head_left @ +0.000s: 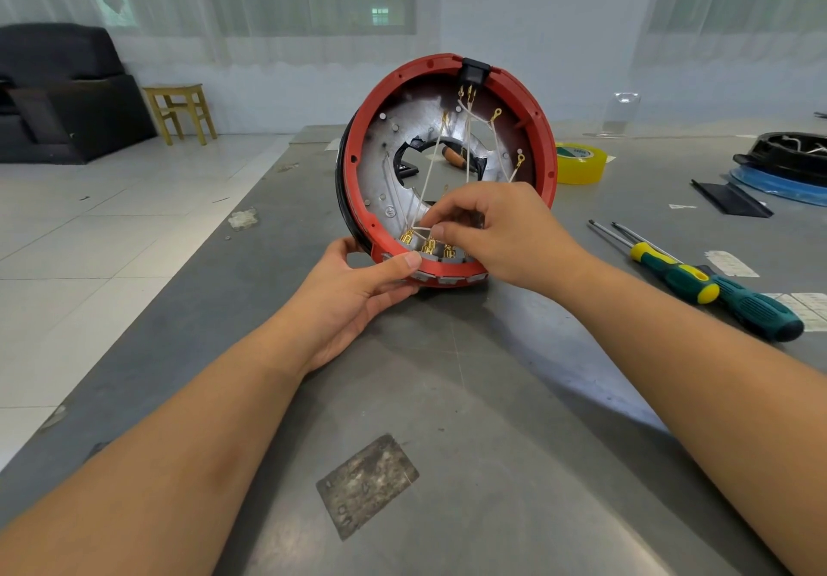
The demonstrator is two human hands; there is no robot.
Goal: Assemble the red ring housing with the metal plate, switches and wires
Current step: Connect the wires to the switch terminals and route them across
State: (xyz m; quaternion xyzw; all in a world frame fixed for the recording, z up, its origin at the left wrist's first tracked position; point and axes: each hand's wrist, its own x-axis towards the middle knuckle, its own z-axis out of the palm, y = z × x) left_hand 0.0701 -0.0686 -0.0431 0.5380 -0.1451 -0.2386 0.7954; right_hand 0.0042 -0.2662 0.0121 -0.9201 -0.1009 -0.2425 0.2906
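The red ring housing [548,145] stands on edge on the grey table, its open side facing me. Inside it sits the metal plate [402,128] with a ragged central hole. A black switch [475,70] is set in the top rim. White wires [436,159] with brass terminals cross the inside down to grey switches [447,280] along the bottom rim. My left hand [358,289] grips the lower left rim, thumb on top. My right hand [496,231] reaches inside and pinches a white wire near the brass terminals [428,245].
Two green and yellow screwdrivers [698,280] lie to the right. A yellow tape roll [581,162] sits behind the housing. At the far right a black part [787,152] rests on a blue disc. The table's left edge drops to a tiled floor with a wooden stool [181,111].
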